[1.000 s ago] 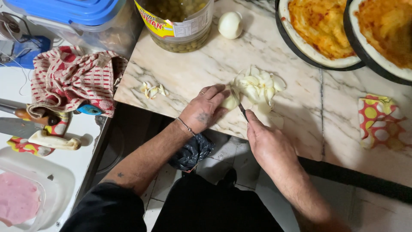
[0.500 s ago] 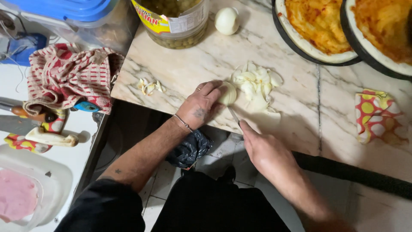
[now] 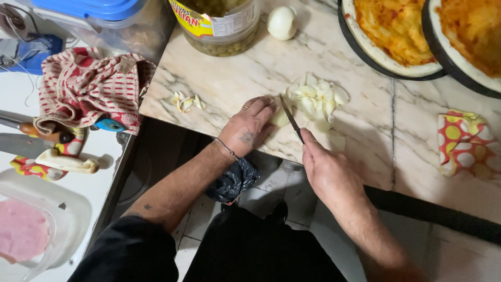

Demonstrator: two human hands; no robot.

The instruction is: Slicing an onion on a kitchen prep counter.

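Fingers of the left hand (image 3: 249, 127) are curled down and pressing on a pale onion piece (image 3: 280, 118) on the marble counter (image 3: 250, 73), pinning it right at the near edge. Right hand (image 3: 327, 172) is wrapped tight around the handle of a small knife (image 3: 291, 119), so the handle is hidden in the fist. Blade's long axis runs diagonally, tip pointing away from the body and a bit left, sitting just beside the left fingertips and between them and the heap of sliced onion (image 3: 317, 100).

Containers, all placed off that onion heap: up-left of it is a big clear jar (image 3: 222, 26) with a yellow label, packed with greenish stuff, can't tell exactly what. Just right of the jar, a peeled whole onion (image 3: 282, 22). Up-right of the heap, two round black-rimmed pans (image 3: 365, 49) holding dough spread with orange-red sauce. Far left and low, a clear plastic tub (image 3: 62, 209) with something pink in it.

Both forearms come in from below, the left angled right, the right angled left, wrists low at the counter edge.
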